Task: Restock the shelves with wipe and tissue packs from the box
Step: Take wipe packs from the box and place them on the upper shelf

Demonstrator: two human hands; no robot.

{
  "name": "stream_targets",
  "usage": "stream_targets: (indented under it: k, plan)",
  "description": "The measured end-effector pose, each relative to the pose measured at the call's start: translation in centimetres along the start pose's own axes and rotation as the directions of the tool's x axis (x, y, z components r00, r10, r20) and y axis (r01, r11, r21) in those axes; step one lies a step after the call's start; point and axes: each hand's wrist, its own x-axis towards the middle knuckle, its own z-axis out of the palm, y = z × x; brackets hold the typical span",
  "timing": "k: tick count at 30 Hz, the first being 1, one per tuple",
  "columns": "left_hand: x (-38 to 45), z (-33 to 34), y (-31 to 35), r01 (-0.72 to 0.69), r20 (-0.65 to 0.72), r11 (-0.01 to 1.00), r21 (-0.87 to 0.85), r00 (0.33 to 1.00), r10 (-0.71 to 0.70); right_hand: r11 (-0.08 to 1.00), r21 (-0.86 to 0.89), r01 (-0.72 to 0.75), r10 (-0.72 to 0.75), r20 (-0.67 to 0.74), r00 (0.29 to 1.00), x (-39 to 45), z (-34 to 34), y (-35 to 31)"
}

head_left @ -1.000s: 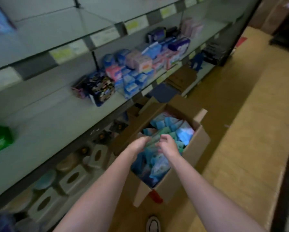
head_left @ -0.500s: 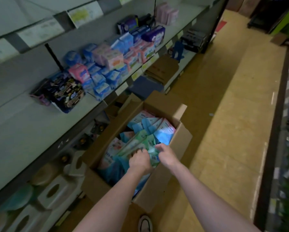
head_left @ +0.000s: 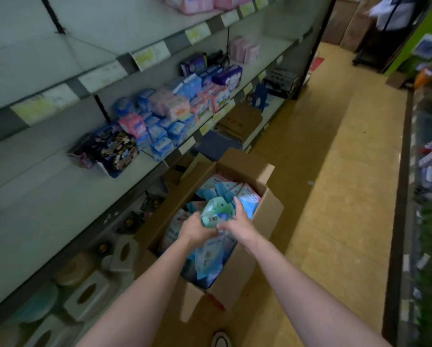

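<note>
Head view takes in the long grey metal shelves (head_left: 67, 196) running up the left of the aisle, their middle tier bare near the person and stocked farther along with blue and pink soft packs (head_left: 169, 121). On the yellow-brown floor (head_left: 335, 196) just right of the shelves stands the open brown cardboard box (head_left: 245, 274), flaps up, crammed with blue, teal and white wipe and tissue packs (head_left: 209, 256) lying at mixed angles.

Above the box's middle sits the green soft plastic pack (head_left: 216, 211), raised clear of the heap, its long axis running from the person toward the far end of the box. Both hands meet on it: the left hand (head_left: 194, 227) curls round its near lower left side, and the right hand (head_left: 236, 222) wraps its right edge, fingers bent over the top. Neither hand is slack; both look closed on the pack, though blur hides the exact finger placing.

The bare stretch of shelf lies up and to the left of the hands, so the left arm is the nearer one for carrying the pack across, by my reading.
</note>
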Motion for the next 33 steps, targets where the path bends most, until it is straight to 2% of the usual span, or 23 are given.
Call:
stream_targets:
  k: [2, 4, 10, 14, 18, 22, 23, 26, 29, 33]
  plan:
    - [-2.0, -2.7, -0.4, -0.037, 0.0, 0.978, -0.207, 0.999, 0.037, 1.0, 0.011, 0.016, -0.017, 0.019, 1.0, -2.2, 1.2, -1.7]
    - [-4.4, -5.8, -0.4, -0.066, -0.015, 0.909, -0.412, 0.998, 0.065, 0.996, 0.052, 0.076, -0.079, 0.061, 0.995, -4.4, 2.2, -3.5]
    - [-11.1, -15.3, 2.7, -0.183, -0.135, 0.707, -0.684, 0.983, 0.124, 0.954, 0.09, 0.285, -0.298, 0.219, 0.929, -12.2, 4.0, -12.3]
    - [-16.4, -20.7, 5.5, -0.323, -0.239, 0.629, -0.707, 0.947, 0.216, 0.897, 0.113, 0.428, -0.443, 0.248, 0.862, -17.6, 5.3, -18.4]
    - [-22.6, -26.1, 7.3, -0.443, -0.292, 0.563, -0.698, 0.893, 0.342, 0.824, 0.12, 0.553, -0.566, 0.138, 0.813, -23.0, 6.9, -23.7]
    - [-27.8, -30.6, 7.0, -0.514, -0.319, 0.344, -0.786, 0.813, 0.488, 0.731, 0.235, 0.64, -0.668, 0.06, 0.742, -28.3, 9.5, -27.2]
    - [-28.9, -31.6, 6.5, -0.533, -0.33, 0.323, -0.782, 0.794, 0.511, 0.706, 0.272, 0.654, -0.69, 0.054, 0.722, -29.4, 10.3, -27.9]
    - [-31.9, -34.6, 4.6, -0.629, -0.396, 0.293, -0.72, 0.72, 0.57, 0.629, 0.361, 0.689, -0.746, 0.029, 0.666, -31.6, 13.4, -30.3]
    - [-34.7, -37.9, 1.6, -0.688, -0.479, 0.288, -0.666, 0.691, 0.541, 0.569, 0.421, 0.706, -0.788, 0.035, 0.615, -33.8, 17.1, -32.6]
    - [-36.8, -39.9, -1.8, -0.684, -0.516, 0.359, -0.635, 0.721, 0.462, 0.54, 0.457, 0.707, -0.812, 0.063, 0.58, -35.2, 20.8, -34.3]
